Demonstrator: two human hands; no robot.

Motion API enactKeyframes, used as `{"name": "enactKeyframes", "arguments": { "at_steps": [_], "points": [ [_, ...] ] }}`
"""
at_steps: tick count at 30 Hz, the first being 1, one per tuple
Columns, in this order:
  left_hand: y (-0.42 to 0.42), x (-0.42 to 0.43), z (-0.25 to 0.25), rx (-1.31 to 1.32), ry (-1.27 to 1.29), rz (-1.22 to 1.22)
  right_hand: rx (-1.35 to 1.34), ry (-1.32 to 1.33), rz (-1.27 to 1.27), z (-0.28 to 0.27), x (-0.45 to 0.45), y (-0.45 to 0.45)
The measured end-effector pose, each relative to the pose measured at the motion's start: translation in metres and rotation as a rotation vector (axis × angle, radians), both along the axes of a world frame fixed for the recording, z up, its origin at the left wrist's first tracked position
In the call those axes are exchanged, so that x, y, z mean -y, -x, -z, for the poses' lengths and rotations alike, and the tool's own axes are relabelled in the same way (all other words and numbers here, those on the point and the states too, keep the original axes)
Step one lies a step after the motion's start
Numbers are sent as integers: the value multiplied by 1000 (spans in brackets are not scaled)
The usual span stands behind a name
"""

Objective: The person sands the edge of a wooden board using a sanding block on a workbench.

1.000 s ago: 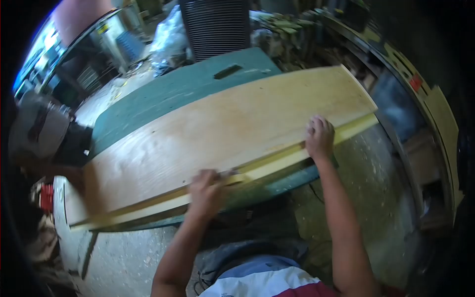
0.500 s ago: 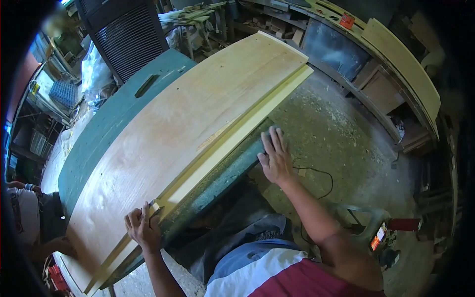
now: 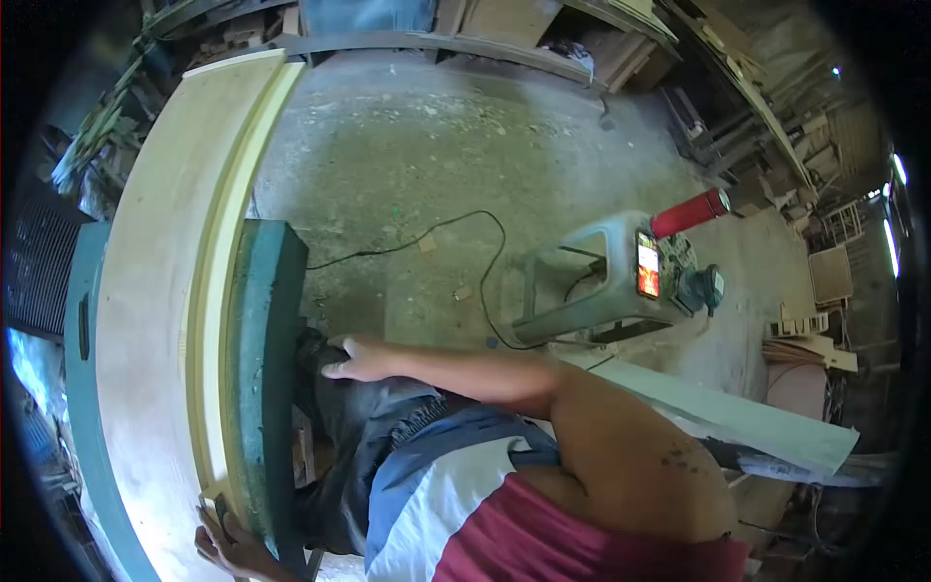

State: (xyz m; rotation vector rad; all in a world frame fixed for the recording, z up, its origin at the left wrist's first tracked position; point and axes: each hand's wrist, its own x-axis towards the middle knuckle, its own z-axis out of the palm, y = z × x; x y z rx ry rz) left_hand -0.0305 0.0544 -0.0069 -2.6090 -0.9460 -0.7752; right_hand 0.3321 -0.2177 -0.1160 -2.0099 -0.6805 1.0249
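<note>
At the bottom left my left hand (image 3: pixel 231 551) is closed on a small wooden block (image 3: pixel 214 502) over the edge of the long panel. My right hand (image 3: pixel 357 361) is in front of the dark shorts (image 3: pixel 364 417), apart from the panel, its visible fingers spread and holding nothing. The pale wooden panel (image 3: pixel 145 262) lies lengthwise on a green-painted work surface (image 3: pixel 267 359). A light yellow wood strip (image 3: pixel 215 339) runs along the panel's right edge.
To the right stands a grey plastic stool (image 3: pixel 582 242) bearing a lit phone (image 3: pixel 648 264), a red bottle (image 3: pixel 690 212) and a green power tool (image 3: pixel 703 288). A black cord (image 3: pixel 493 281) crosses the floor. A pale board (image 3: pixel 737 412) lies behind my right arm.
My view has swung right, bringing the stool fully into sight. My right hand has left the green edge and come back by my leg. The block stays in my left hand.
</note>
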Motion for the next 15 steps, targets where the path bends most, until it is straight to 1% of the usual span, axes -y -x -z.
{"name": "enactKeyframes", "arguments": {
  "at_steps": [1,3,4,5,6,7,8,9,10,11,12,13,14,15],
  "points": [
    [-7,-2,1,-7,4,13,-11,23,14,-15,15,-7],
    [-18,1,-5,-43,5,-13,254,1,223,-15,46,-9],
    [-20,0,-3,-37,5,-6,237,29,307,-31,74,-23],
    [-19,-4,1,-39,-8,-7,373,0,516,-13,105,-37],
    [-16,-6,5,-43,-19,-10,455,236,530,-66,145,-56],
    [-15,-8,8,-47,-27,-13,489,368,707,-86,189,-71],
    [-11,-7,7,-44,-27,-10,690,448,847,-79,245,-88],
    [-11,-8,6,-43,-16,-6,895,406,956,-81,304,-100],
    [-12,-8,5,-44,-5,-4,846,604,1021,-61,382,-128],
    [-13,-8,6,-43,-6,-4,871,646,1138,-76,430,-134],
    [-14,-8,5,-44,-11,1,872,641,1101,-96,476,-129],
    [-15,-7,4,-46,-17,9,810,702,1235,-89,526,-133],
    [-17,-6,3,-46,-17,15,1029,1177,565,-84,573,-131],
    [-17,-2,-1,-71,7,-44,975,1172,658,-56,618,-136]
  ]
}}
